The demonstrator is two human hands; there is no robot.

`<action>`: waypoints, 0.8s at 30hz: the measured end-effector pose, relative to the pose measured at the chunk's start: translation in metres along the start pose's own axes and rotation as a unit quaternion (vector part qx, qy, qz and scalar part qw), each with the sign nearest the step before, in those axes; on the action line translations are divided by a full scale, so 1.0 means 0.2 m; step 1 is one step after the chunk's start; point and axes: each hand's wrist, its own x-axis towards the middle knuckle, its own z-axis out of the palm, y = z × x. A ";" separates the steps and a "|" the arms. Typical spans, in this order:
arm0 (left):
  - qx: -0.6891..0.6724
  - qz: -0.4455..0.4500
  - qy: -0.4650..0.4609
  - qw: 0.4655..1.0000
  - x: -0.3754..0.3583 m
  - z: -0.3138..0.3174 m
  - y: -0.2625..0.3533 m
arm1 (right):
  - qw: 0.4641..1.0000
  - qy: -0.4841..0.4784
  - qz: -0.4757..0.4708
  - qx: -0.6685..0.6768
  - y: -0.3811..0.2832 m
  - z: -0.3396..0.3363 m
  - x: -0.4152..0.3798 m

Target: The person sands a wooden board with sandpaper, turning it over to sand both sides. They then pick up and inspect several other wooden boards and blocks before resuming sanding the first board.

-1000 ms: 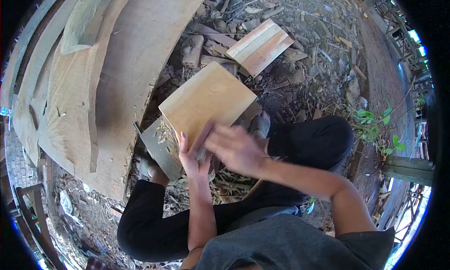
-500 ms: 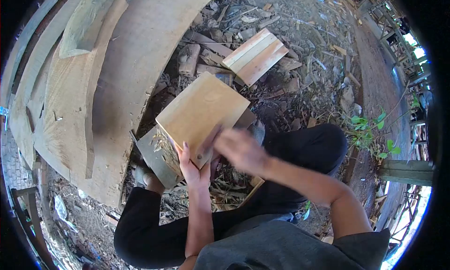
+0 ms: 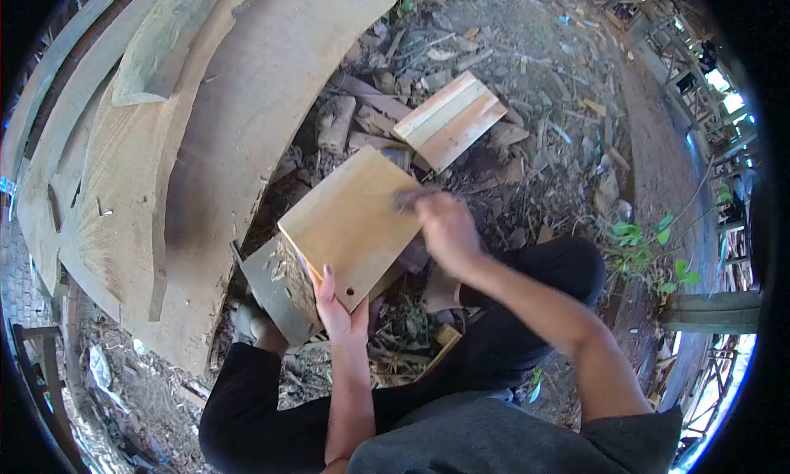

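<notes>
My left hand [image 3: 336, 309] is closed round the near corner of a smooth, light wooden cutting board [image 3: 346, 219], thumb along its edge. A small dark hole shows in that corner. My right hand [image 3: 448, 227], blurred, is at the board's far right edge. Its fingers press a small dark brown piece [image 3: 405, 199], which looks like sandpaper, onto the top face. Beneath the board are a rough block [image 3: 294, 281] and a grey plank [image 3: 276, 289].
A board of joined pale and reddish strips [image 3: 451, 120] lies on rubble ahead. Large wooden slabs [image 3: 247, 87] stretch along the left. A leafy plant [image 3: 650, 243] grows at right. My bent knees are either side of the work.
My right hand has swept up and away across the board, from near the hole to the far right edge, uncovering the hole. My left hand keeps its hold.
</notes>
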 end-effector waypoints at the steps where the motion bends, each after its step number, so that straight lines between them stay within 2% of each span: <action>1: -0.008 -0.013 0.000 1.000 0.00 -0.01 0.00 | 0.996 -0.079 0.006 0.050 -0.11 0.00 -0.05; 2: -0.017 -0.026 0.000 1.000 0.00 -0.03 0.00 | 0.988 0.024 -0.122 0.093 -0.22 -0.02 -0.11; 3: -0.022 -0.039 0.000 0.999 0.00 -0.05 0.00 | 0.974 0.025 -0.207 0.084 -0.33 -0.07 -0.18; 5: -0.023 -0.041 -0.005 0.999 0.00 -0.06 0.01 | 0.955 0.055 -0.275 0.092 -0.30 -0.05 -0.19; 7: -0.004 -0.020 0.030 0.999 -0.02 -0.04 0.01 | 0.988 -0.059 -0.108 0.092 -0.15 -0.07 -0.04; 9: -0.024 -0.016 0.012 1.000 -0.03 -0.04 0.01 | 0.999 0.043 -0.016 -0.006 0.03 0.02 0.14; 10: -0.028 -0.013 0.003 1.000 -0.02 -0.03 0.01 | 0.998 -0.031 0.047 -0.015 0.01 0.03 0.16; 11: -0.034 -0.009 -0.004 0.999 -0.01 -0.03 0.01 | 0.998 -0.017 -0.006 -0.053 -0.03 0.05 0.11; 13: -0.040 -0.006 -0.006 0.999 -0.01 -0.04 0.01 | 0.984 0.060 -0.151 0.067 -0.21 0.06 0.00; 14: -0.048 -0.009 -0.009 0.999 0.00 -0.05 0.00 | 0.984 0.060 -0.152 0.069 -0.22 0.08 0.01; 16: -0.050 -0.018 -0.006 0.999 -0.01 -0.09 0.00 | 0.955 0.103 -0.243 0.137 -0.23 0.12 0.02; 17: -0.052 -0.019 -0.008 0.998 -0.01 -0.07 0.00 | 0.980 -0.031 -0.116 0.158 -0.19 0.05 0.11; 18: -0.055 -0.017 -0.012 0.998 -0.01 -0.06 -0.01 | 0.992 -0.040 -0.080 0.089 -0.09 0.11 0.22; 19: -0.055 -0.012 -0.011 0.998 -0.03 -0.06 -0.01 | 0.997 -0.012 -0.014 0.077 0.00 0.18 0.31; 21: -0.051 -0.012 -0.005 0.999 -0.02 -0.04 0.00 | 0.997 0.022 -0.048 0.058 -0.02 0.24 0.36; 23: -0.054 -0.023 0.009 0.998 0.00 -0.10 0.00 | 0.993 -0.045 -0.075 0.074 -0.26 0.23 0.23; 24: -0.057 -0.034 -0.007 0.998 0.02 -0.12 0.01 | 0.967 0.048 -0.208 0.140 -0.36 0.20 0.16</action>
